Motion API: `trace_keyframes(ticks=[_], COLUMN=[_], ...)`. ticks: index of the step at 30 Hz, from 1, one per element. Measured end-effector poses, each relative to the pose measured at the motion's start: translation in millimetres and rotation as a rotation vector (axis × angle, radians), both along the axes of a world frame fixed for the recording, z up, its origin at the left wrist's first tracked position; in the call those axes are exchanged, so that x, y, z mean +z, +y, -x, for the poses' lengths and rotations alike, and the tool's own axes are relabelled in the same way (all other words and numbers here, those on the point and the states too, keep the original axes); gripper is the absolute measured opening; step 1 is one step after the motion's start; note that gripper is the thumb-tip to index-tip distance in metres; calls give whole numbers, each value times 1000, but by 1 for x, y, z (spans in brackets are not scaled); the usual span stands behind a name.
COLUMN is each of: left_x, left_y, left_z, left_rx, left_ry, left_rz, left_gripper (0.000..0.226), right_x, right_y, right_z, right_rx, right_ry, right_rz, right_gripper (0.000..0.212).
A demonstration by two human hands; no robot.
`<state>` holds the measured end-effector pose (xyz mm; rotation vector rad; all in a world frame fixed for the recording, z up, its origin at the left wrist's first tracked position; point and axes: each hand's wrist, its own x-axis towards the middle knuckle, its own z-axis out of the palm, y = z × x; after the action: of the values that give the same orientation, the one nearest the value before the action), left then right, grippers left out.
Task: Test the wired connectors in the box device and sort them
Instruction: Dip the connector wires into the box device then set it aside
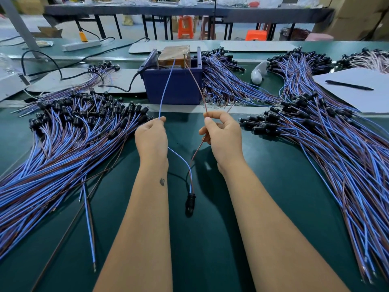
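Note:
A dark blue box device [173, 87] with a brown block and two upright pins on top stands at the middle of the green table. My left hand [151, 138] pinches a blue wire [166, 89] whose tip reaches the left pin. My right hand [223, 135] pinches a brown wire [196, 85] whose tip reaches the right pin. Both wires run down between my forearms to one black connector [189, 204] that hangs near the table. Large heaps of wired connectors lie at the left [69, 140] and at the right [328, 140].
More wire bundles [229, 81] lie behind and to the right of the box. A black cable [124, 87] runs from its left side. At the right, a black pen [349, 85] rests on a grey sheet [364, 95]. A white power strip [81, 45] sits far left.

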<state>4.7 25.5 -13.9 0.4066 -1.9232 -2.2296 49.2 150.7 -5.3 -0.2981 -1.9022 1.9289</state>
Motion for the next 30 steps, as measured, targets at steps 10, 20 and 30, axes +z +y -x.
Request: trace_keyframes(ticks=[10,20,30], left_x=[0,0,4], left_y=[-2,-3,-3], left_z=[4,5,-1], left_rx=[27,62,112], left_ry=[-31,-45,-8], left_rz=[19,-32,-79], left_gripper=[24,25,23], right_x=[-1,-1,0], right_y=[-1,0,0], right_z=[3,3,2], right_rx=[-10,-9,-4], right_ry=[4,9,-9], right_rz=[-20,-25,-34], right_gripper=[16,17,13])
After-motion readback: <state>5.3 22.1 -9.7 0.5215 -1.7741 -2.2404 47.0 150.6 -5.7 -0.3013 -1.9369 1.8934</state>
